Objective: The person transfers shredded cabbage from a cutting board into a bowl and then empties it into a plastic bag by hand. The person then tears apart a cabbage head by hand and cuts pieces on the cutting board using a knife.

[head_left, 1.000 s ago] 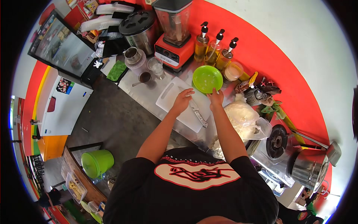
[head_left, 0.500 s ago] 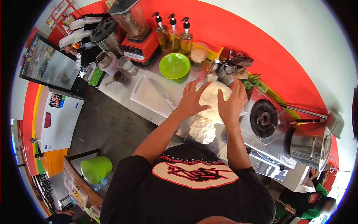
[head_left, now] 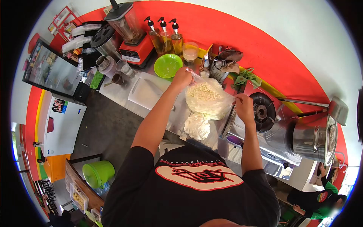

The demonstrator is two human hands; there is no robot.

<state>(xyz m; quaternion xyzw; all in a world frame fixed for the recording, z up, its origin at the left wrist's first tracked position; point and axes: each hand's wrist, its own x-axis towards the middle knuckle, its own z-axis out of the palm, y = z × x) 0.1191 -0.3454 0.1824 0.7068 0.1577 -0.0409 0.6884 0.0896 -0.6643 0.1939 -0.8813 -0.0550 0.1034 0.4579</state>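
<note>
1. The plastic bag [head_left: 206, 107] sits on the table [head_left: 177, 122], toward the end by the stove [head_left: 261, 109], its mouth spread wide and pale shredded food [head_left: 204, 92] showing inside.
2. The left hand [head_left: 183, 79] has its fingers closed on the bag's rim, on the side toward the green plate [head_left: 168, 66].
3. The right hand [head_left: 244, 108] grips the opposite side of the rim, fingers curled tight, in front of the stove; the plastic stretches between the two hands.
4. A whitish bundle [head_left: 197, 126] lies just beside the bag, nearer the table's front edge.
5. The white cutting board [head_left: 140, 92] lies flat near that front edge, on the left hand's side of the bag; a knife [head_left: 152, 87] rests on it, partly hidden by the left forearm.
6. Along the table's wall-side edge stand the red blender [head_left: 133, 53], three pump bottles [head_left: 177, 42], a cup with beige contents [head_left: 190, 53] and a perforated metal holder [head_left: 218, 72], with the green plate just in front of the bottles.
</note>
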